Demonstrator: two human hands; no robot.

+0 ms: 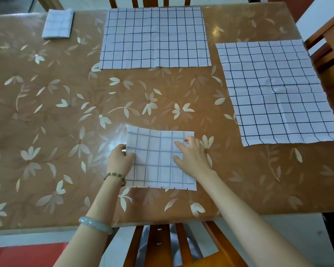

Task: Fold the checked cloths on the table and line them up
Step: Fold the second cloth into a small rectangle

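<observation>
Half-folded cloth (158,162) sits centre of the table (46,112), near the front edge. Left hand (121,158) grips its left edge, fingers curled round the edge with the thumb on top. Right hand (192,156) lies on its right side, fingers (179,146) spread and fairly straight, pressing down. Far cloth (154,37) and right cloth (278,91) lie open and flat, apart from each other; small folded stack (58,24) sits at the far left corner.
</observation>
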